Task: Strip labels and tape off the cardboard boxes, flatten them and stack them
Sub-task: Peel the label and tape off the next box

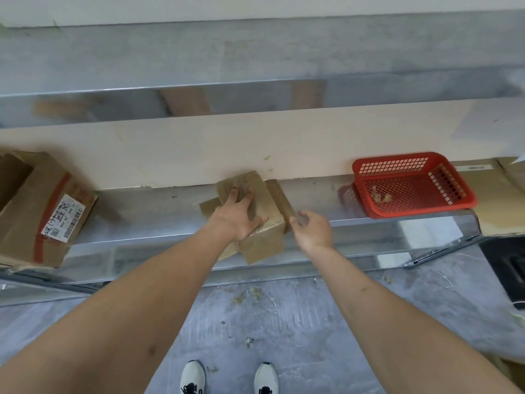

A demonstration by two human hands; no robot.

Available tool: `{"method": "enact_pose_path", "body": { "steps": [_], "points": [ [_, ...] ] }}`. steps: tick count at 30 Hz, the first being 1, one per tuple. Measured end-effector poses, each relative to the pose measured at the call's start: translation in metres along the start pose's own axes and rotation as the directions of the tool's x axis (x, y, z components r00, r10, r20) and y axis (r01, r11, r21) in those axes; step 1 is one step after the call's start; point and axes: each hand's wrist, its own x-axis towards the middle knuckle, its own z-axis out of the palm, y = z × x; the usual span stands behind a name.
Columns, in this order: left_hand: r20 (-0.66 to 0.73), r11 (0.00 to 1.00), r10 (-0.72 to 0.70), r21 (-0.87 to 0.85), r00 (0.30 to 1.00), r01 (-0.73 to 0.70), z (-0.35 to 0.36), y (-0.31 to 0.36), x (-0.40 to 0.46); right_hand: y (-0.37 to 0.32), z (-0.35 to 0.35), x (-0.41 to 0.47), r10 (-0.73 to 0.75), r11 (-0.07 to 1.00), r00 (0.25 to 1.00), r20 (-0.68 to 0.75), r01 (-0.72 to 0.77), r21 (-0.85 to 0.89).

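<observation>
We see the scene under bright, even, diffuse light with no single strong source showing. Shadows are soft: a faint one lies beside the red perforated plastic basket (412,184) on the shiny metal desk (159,206), whose surface mirrors the basket's side and gives a dull sheen rather than hard glare. The wide-angle lens bends the straight edges, and the desk's front rim bows near the left and right borders. We find the whole picture slightly soft, with motion blur smearing the small brown cardboard box (255,211) and the upper grey band; print on the white shipping label (64,217) stays only partly legible.
</observation>
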Motion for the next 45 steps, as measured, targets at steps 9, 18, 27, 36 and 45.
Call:
{"method": "enact_pose_path", "body": {
  "steps": [9,18,27,36,45],
  "points": [
    [0.022,0.999,0.008,0.041,1.0,-0.008,-0.004,-0.005,0.007,-0.017,-0.002,0.003,-0.223,0.94,0.953,0.203,0.156,0.304],
    [-0.05,0.977,0.09,0.198,0.995,-0.079,-0.003,-0.01,0.002,-0.018,-0.004,0.016,-0.084,0.941,0.981,0.175,0.02,0.338],
    [-0.092,0.96,0.074,0.275,0.993,-0.046,-0.003,-0.008,0.0,-0.035,-0.031,-0.014,-0.223,0.938,0.929,0.294,0.287,-0.195],
    [-0.106,0.943,0.0,0.33,0.994,0.035,-0.002,0.015,-0.007,-0.047,-0.027,-0.021,-0.091,0.784,0.961,0.261,-0.092,0.614],
    [-0.05,0.863,0.187,0.485,0.981,-0.14,-0.016,-0.004,-0.009,-0.033,-0.014,-0.024,-0.09,0.974,0.995,0.035,0.081,0.213]
  ]
}}
